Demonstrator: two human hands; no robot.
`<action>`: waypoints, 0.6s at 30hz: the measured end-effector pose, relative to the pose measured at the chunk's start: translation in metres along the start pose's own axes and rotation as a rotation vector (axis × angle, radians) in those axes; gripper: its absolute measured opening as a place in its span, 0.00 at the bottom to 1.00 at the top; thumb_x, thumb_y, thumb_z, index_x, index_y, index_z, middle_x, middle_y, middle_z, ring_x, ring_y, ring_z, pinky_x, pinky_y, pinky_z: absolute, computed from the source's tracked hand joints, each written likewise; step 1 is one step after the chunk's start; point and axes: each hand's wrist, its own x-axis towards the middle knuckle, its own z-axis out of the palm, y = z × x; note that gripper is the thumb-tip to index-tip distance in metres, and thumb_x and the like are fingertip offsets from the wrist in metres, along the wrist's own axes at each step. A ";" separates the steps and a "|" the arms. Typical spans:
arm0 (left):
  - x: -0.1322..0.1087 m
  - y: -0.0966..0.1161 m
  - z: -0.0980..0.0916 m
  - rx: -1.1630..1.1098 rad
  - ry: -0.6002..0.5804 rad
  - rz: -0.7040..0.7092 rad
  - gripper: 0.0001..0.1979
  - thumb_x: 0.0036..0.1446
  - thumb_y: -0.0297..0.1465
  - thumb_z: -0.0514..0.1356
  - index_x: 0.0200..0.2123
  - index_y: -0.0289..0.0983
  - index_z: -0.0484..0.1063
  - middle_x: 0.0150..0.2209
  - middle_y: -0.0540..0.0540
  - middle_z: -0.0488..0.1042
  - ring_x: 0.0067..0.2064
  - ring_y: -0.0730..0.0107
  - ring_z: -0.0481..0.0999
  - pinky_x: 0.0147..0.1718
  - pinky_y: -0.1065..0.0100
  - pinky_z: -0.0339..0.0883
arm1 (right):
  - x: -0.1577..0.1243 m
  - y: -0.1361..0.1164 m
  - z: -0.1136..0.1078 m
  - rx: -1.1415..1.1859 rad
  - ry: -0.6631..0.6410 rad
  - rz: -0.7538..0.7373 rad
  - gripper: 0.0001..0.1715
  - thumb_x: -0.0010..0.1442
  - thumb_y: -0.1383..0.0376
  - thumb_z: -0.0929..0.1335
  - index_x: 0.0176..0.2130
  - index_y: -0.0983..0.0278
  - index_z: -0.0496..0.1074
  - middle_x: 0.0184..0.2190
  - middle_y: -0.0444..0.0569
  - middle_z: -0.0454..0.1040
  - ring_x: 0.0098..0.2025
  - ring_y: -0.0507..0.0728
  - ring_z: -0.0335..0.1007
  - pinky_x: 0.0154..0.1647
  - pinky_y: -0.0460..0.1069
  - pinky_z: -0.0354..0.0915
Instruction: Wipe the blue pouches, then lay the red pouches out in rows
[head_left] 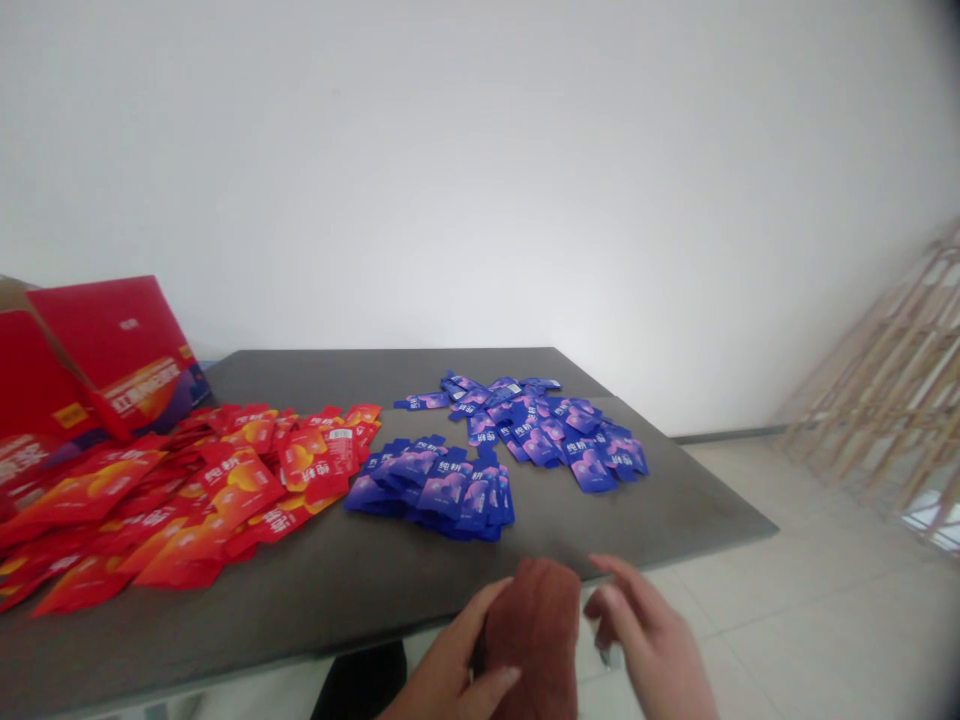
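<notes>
- My left hand [448, 668] is closed on the left side of a reddish-brown terry towel [534, 632], with the cloth gathered against my palm and my thumb lying across its near side.
- My right hand [649, 640] is open, its fingers [611, 585] loosely curled just beside the towel's right edge, not gripping it.
- The towel is close to me, just off the near edge of the dark grey tabletop [390, 375], hanging in a soft, folded bunch.
- It looks light, limp and unbreakable. The pile should give a secure, non-slip grip, but it will sag wherever it isn't supported. I'd take a full handful at the top fold rather than pinch a thin edge.
- To the far left on the table, a loose heap of red foil sachets [240, 490] lies in front of an open red carton [97, 350].
- Two clusters of blue sachets [435, 490] lie right of the red heap, one near and one farther back.
- Off to the right, a wooden frame [885, 380] leans above the tiled floor [787, 600].
</notes>
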 end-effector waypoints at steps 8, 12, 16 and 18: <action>-0.003 0.003 0.008 -0.060 -0.247 -0.012 0.35 0.54 0.36 0.65 0.64 0.42 0.59 0.65 0.42 0.62 0.65 0.48 0.61 0.64 0.54 0.52 | 0.139 0.020 0.013 -0.496 0.056 -0.138 0.24 0.59 0.61 0.67 0.52 0.72 0.70 0.59 0.67 0.67 0.61 0.68 0.62 0.62 0.59 0.55; -0.001 0.003 0.012 -0.059 -0.257 -0.044 0.36 0.52 0.36 0.66 0.64 0.44 0.61 0.64 0.43 0.65 0.64 0.50 0.64 0.62 0.56 0.56 | 0.143 0.021 0.028 -0.586 0.006 -0.077 0.22 0.62 0.59 0.68 0.53 0.68 0.69 0.49 0.58 0.75 0.50 0.63 0.72 0.54 0.62 0.64; -0.005 0.003 0.011 -0.113 -0.249 -0.046 0.36 0.53 0.32 0.65 0.65 0.43 0.59 0.65 0.42 0.63 0.65 0.51 0.62 0.63 0.55 0.55 | 0.133 0.021 0.017 -0.530 -0.003 0.021 0.14 0.64 0.61 0.66 0.47 0.67 0.72 0.39 0.51 0.77 0.43 0.60 0.75 0.51 0.62 0.66; -0.007 0.005 0.012 -0.073 -0.169 -0.056 0.38 0.53 0.30 0.63 0.66 0.40 0.56 0.66 0.40 0.60 0.67 0.50 0.58 0.65 0.52 0.49 | 0.121 0.020 0.005 -0.437 0.006 0.070 0.15 0.66 0.63 0.62 0.46 0.68 0.74 0.37 0.57 0.78 0.44 0.63 0.75 0.50 0.63 0.65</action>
